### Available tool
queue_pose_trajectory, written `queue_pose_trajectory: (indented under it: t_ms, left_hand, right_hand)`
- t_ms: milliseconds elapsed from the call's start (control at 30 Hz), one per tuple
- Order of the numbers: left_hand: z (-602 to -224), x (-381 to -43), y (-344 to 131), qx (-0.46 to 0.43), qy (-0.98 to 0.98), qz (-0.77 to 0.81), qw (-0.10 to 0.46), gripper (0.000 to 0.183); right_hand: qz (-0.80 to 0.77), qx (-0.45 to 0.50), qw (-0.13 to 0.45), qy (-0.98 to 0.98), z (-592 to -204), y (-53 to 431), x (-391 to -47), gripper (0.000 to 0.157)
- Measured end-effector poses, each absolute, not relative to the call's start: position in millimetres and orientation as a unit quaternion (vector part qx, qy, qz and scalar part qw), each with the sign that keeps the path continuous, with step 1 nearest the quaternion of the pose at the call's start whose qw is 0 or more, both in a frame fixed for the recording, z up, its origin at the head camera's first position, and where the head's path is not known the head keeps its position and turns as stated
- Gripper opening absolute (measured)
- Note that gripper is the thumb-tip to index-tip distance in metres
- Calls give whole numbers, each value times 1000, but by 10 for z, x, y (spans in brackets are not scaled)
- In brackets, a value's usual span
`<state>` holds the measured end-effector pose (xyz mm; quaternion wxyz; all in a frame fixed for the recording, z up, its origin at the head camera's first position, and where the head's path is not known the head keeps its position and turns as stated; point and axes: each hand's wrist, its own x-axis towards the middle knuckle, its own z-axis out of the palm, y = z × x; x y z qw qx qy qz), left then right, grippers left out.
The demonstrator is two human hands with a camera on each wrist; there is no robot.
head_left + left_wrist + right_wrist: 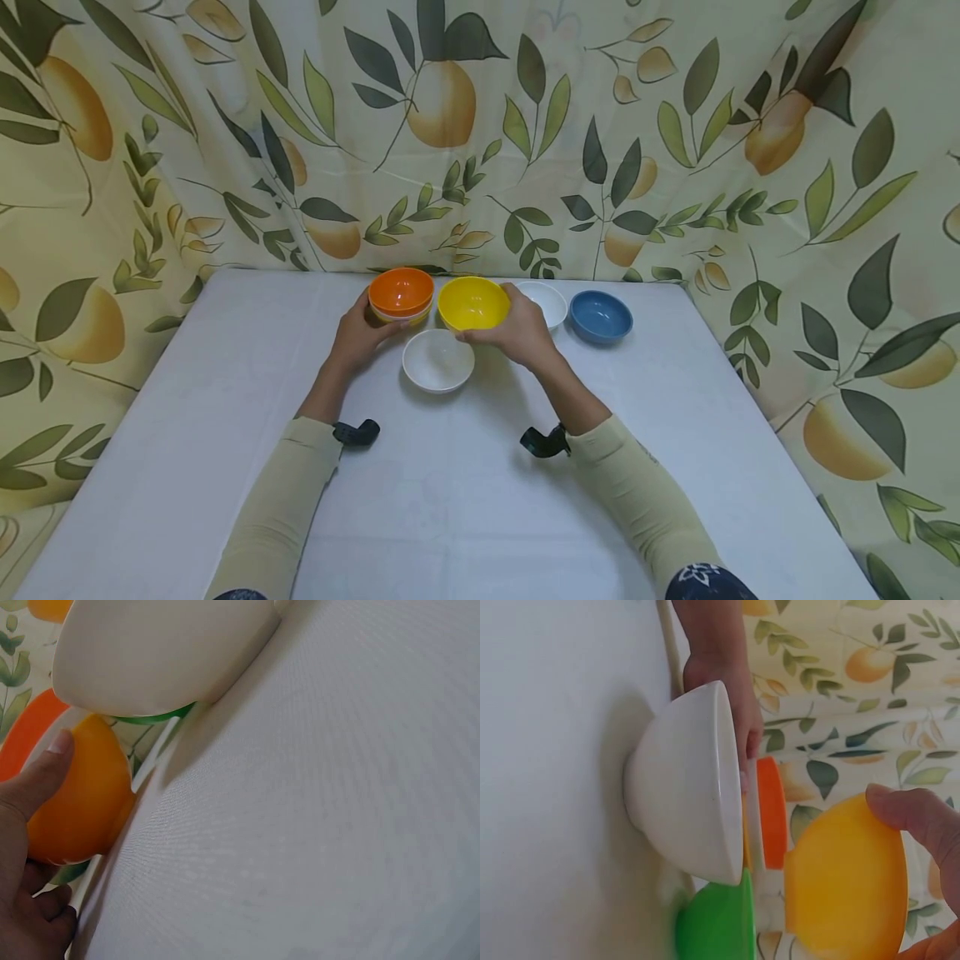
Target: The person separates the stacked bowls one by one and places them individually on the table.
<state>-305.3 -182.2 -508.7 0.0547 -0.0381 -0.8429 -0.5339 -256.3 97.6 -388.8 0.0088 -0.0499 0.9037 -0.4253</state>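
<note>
A person's two bare hands work among small bowls at the far side of a white-covered table [450, 508]. The left hand [360, 337] grips a stack: an orange bowl [401, 292] on top, a thin white band [75, 715] beneath it, and a yellow-orange bowl [82, 799] at the bottom. In the left wrist view, the thumb lies flat against the side of that lower bowl, with the other fingers curled near its underside.

The right hand [519, 329] holds a yellow bowl [474, 303] just beside the stack, its fingers clamped on the bowl, which sits between the thumb on one side and the fingers opposite. The right wrist view shows this bowl raised off the table, its foot clear of the cloth.

Nearest the person, a white bowl [438, 362] stands upright between the two hands. Close by it, partly hidden, is a green bowl [716, 922], seen from the right wrist. Another white bowl [552, 304] is partly behind the right hand, and a blue bowl [602, 317] stands just to its right. Behind everything hangs a fruit-and-leaf patterned cloth [442, 108]
</note>
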Motion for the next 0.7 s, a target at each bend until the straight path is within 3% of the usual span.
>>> queue_pose_trajectory:
  t_ms: [400, 700]
  left_hand:
    - [-5091, -3048, -1825, -37, -842, -536, 49, 104]
    - [-5080, -3042, -1832, -39, -845, -531, 53, 103]
  right_hand:
    - [-420, -34, 21, 907, -3963, 1118, -2423, 109]
    - [-435, -51, 9, 899, -4026, 1230, -2293, 101]
